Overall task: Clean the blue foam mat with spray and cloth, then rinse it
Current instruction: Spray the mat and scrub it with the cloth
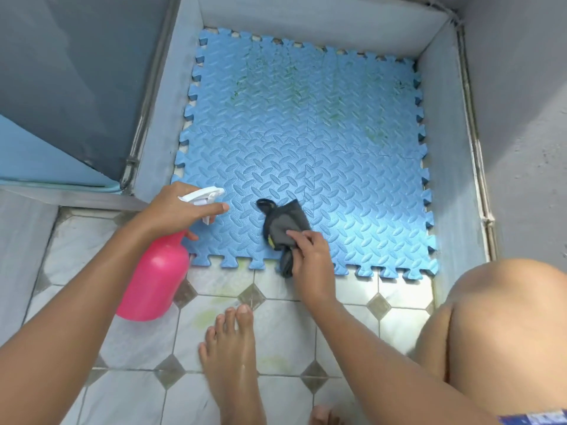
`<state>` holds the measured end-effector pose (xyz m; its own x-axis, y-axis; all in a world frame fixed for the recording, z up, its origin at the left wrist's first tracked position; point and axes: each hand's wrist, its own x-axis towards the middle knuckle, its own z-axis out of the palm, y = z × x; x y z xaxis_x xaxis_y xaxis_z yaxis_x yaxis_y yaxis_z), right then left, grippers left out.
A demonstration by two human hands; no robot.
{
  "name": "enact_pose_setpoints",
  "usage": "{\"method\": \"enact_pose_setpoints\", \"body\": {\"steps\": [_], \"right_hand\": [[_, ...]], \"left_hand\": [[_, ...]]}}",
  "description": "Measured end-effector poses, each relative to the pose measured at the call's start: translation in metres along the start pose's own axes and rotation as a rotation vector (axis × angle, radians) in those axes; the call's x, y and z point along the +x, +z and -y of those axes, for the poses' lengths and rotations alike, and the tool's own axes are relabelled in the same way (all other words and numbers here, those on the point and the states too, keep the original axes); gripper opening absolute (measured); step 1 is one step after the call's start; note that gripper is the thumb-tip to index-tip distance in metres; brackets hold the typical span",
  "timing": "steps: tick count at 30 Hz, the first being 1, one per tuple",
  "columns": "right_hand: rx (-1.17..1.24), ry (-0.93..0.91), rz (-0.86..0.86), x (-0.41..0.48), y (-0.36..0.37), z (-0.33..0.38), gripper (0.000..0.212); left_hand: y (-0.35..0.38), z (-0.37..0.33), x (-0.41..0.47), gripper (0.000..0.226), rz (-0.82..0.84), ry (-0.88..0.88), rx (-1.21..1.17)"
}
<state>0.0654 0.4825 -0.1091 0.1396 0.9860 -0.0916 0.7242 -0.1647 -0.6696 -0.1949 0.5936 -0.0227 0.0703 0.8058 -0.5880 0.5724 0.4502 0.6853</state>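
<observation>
Now | left hand [181, 207] grips spray bottle [153, 277] | right hand [310, 256] pinches cloth [283, 228] at mat [337, 148] edge

Mat: blue foam mat [306, 148], square, made of interlocking pieces with toothed edges and a raised diamond-plate texture; lies flat on the floor inside a grey walled recess, its near edge reaching onto the tiles; faint green stains across its far half.
Spray: pink spray bottle [153, 280] with a white trigger head, tilted, nozzle aimed right over the mat's near left corner; held at the neck, above the tiles just left of the mat.
Cloth: dark grey cloth [283, 225], crumpled, a small yellow mark on it; rests on the mat's near edge, its near end hanging over onto the tiles.
</observation>
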Motion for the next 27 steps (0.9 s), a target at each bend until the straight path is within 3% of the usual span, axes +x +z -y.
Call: {"method": "enact_pose_setpoints", "body": {"steps": [3, 5, 8, 11, 13, 17, 23, 25, 27], "right_hand": [[0.045, 0.356, -0.261, 0.040, -0.029, -0.018, 0.033], [-0.062, 0.411, -0.262, 0.053, -0.033, -0.018, 0.035], [-0.132, 0.152, -0.110, 0.041, -0.015, 0.005, 0.028], [-0.172, -0.213, 0.167, -0.010, 0.016, 0.027, 0.021], [-0.159, -0.277, 0.275, -0.042, 0.021, 0.025, 0.028], [-0.042, -0.104, 0.186, -0.043, 0.007, 0.015, 0.030], [0.118, 0.443, -0.202, 0.071, -0.035, 0.006, 0.027], [0.054, 0.467, -0.162, 0.096, -0.031, 0.011, 0.026], [-0.039, 0.279, -0.045, 0.096, -0.007, 0.036, 0.033]], "left_hand": [[-0.002, 0.002, 0.000, 0.034, -0.028, 0.000, -0.031], [-0.004, 0.003, -0.001, 0.034, -0.039, -0.001, -0.048], [-0.004, 0.004, -0.001, 0.033, -0.046, 0.001, -0.057], [-0.005, 0.007, -0.001, 0.034, -0.045, 0.004, -0.055], [-0.006, 0.007, 0.000, 0.035, -0.051, -0.003, -0.053], [-0.005, 0.000, 0.001, 0.037, -0.057, 0.012, -0.060], [-0.007, -0.012, 0.008, 0.037, -0.072, 0.036, -0.077], [-0.005, -0.012, 0.009, 0.036, -0.087, 0.025, -0.071], [-0.005, -0.013, 0.012, 0.037, -0.110, 0.016, -0.071]]}}
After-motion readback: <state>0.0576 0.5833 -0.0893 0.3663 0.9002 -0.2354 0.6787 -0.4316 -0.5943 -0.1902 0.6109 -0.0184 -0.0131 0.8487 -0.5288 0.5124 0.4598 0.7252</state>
